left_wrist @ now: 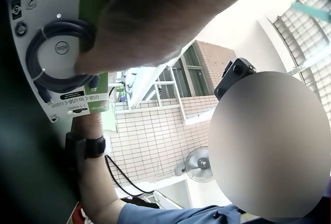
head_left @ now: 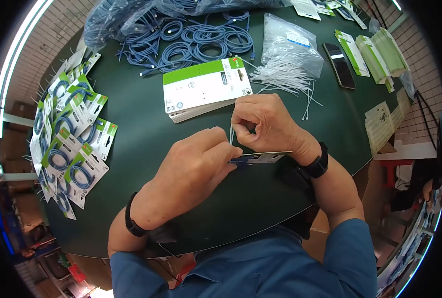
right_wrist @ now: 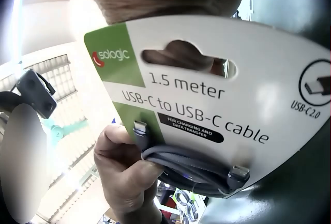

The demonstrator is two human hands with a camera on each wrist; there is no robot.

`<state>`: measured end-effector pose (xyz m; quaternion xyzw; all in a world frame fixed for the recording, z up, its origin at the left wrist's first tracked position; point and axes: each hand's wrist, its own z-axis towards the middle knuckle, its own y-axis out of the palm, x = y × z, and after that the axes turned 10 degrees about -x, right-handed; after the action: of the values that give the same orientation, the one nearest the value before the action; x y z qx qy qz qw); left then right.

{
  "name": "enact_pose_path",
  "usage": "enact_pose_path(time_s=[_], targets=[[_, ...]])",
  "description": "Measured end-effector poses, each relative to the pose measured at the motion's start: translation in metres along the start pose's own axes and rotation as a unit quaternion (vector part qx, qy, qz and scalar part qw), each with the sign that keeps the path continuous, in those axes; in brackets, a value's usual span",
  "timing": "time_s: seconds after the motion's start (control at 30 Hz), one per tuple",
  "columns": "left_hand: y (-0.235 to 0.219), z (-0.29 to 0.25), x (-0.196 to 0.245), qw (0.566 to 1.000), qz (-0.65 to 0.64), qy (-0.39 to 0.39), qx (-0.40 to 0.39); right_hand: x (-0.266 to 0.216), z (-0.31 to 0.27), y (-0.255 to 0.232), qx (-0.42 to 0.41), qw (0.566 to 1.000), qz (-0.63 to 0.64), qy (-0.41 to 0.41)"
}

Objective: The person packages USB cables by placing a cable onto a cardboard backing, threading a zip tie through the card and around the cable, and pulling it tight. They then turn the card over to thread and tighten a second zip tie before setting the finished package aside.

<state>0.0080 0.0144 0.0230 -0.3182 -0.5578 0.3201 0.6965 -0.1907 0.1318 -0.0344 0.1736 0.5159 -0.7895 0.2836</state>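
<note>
My left hand (head_left: 193,161) grips a white and green cable card (right_wrist: 191,89) at its edge. The card stands nearly edge-on in the head view. A coiled blue-grey USB-C cable (left_wrist: 33,53) lies against its printed face, and the left thumb presses on the coil in the left wrist view. Behind the card, my right hand (head_left: 270,121) has thumb and forefinger curled together. Its fingertips pinch a thin white cable tie (head_left: 231,133) that runs up from the left fingers. The tie's lower end is hidden by the left hand.
A stack of cards (head_left: 201,94) lies ahead, with loose white ties (head_left: 285,77) and a plastic bag (head_left: 285,42) beyond. Blue cables (head_left: 201,42) spread at the back. Finished-looking carded cables (head_left: 81,169) pile at left. A phone (head_left: 339,64) lies at right.
</note>
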Motion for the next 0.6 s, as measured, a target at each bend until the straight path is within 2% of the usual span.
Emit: enact_pose_path(time_s=[0.03, 0.13, 0.17, 0.2, 0.27, 0.3, 0.33, 0.4, 0.43, 0.47, 0.53, 0.57, 0.6], targets=[[-0.001, 0.0, 0.0, 1.0, 0.029, 0.009, -0.002, 0.0, -0.001, 0.001, 0.008, 1.0, 0.002, 0.0], [0.003, -0.002, -0.002, 0.998, 0.058, 0.008, 0.004, 0.004, -0.003, 0.0, -0.056, 0.998, 0.028, 0.026], [0.003, -0.001, -0.003, 0.998, 0.069, 0.008, 0.014, 0.004, -0.003, -0.002, -0.052, 0.998, 0.024, 0.024], [0.001, 0.0, -0.003, 0.997, 0.072, 0.012, 0.016, 0.004, -0.003, -0.005, -0.041, 0.995, 0.074, 0.06], [-0.008, 0.0, -0.005, 0.998, 0.017, -0.03, 0.056, 0.003, -0.004, -0.013, -0.02, 0.977, 0.171, 0.127], [-0.012, 0.0, -0.006, 0.996, -0.01, -0.05, 0.078, 0.004, -0.004, -0.016, -0.018, 0.979, 0.165, 0.121], [-0.014, 0.001, -0.008, 0.995, -0.003, -0.045, 0.085, 0.008, -0.005, -0.018, 0.043, 0.955, 0.249, 0.155], [-0.013, 0.001, -0.018, 0.961, -0.182, -0.076, 0.192, 0.014, -0.004, -0.024, 0.159, 0.873, 0.41, 0.211], [-0.013, 0.001, -0.022, 0.928, -0.27, -0.086, 0.242, 0.014, -0.004, -0.028, 0.156, 0.879, 0.405, 0.2], [-0.013, 0.001, -0.025, 0.928, -0.264, -0.079, 0.251, 0.012, -0.005, -0.031, 0.169, 0.861, 0.441, 0.191], [-0.012, 0.003, -0.029, 0.885, -0.358, -0.116, 0.274, 0.007, -0.01, -0.03, 0.193, 0.818, 0.512, 0.178], [-0.011, 0.004, -0.03, 0.859, -0.405, -0.133, 0.282, 0.004, -0.011, -0.026, 0.191, 0.822, 0.509, 0.171], [-0.009, 0.005, -0.03, 0.86, -0.403, -0.128, 0.285, 0.001, -0.01, -0.02, 0.163, 0.838, 0.498, 0.153]])
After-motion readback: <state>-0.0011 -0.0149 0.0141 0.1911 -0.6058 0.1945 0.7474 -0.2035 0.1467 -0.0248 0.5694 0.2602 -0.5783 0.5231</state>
